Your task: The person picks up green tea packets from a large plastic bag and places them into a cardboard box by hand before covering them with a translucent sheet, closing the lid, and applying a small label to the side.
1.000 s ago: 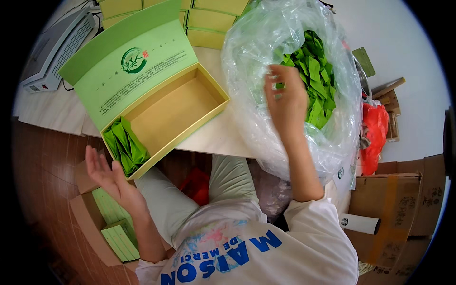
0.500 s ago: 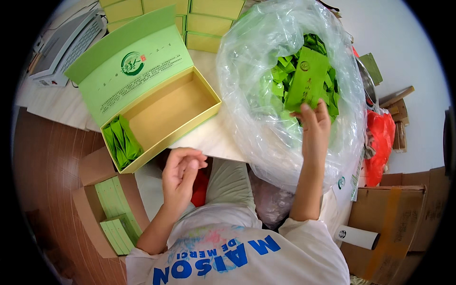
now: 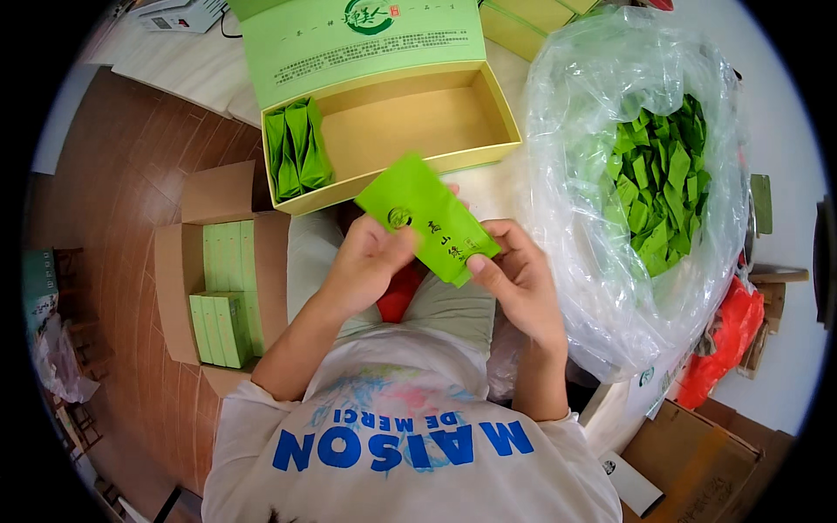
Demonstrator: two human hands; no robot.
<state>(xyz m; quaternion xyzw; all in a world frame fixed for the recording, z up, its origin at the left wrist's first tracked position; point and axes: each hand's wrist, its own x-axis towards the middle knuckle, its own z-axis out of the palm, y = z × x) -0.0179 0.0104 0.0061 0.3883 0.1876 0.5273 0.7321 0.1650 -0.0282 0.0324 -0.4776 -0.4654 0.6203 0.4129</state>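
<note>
Green packet [image 3: 436,213] in the pinch of both hands [image 3: 525,283], near the open box [image 3: 410,113]

Can see dk chars [image 3: 445,239] + rd emblem [image 3: 399,217] on grn packet [image 3: 429,207]. Can also see grn logo [image 3: 369,16], red stamp [image 3: 394,10] & rows of sm print [image 3: 370,57] inside open box lid [image 3: 272,63]. Can make out lg blue caps [image 3: 401,449], inverted in view, on wht T-shirt [image 3: 418,497], dk rd logo [image 3: 609,467] on wht cylinder [image 3: 636,488]; can't read dk script [image 3: 706,499] on brn carton [image 3: 689,440].
</note>
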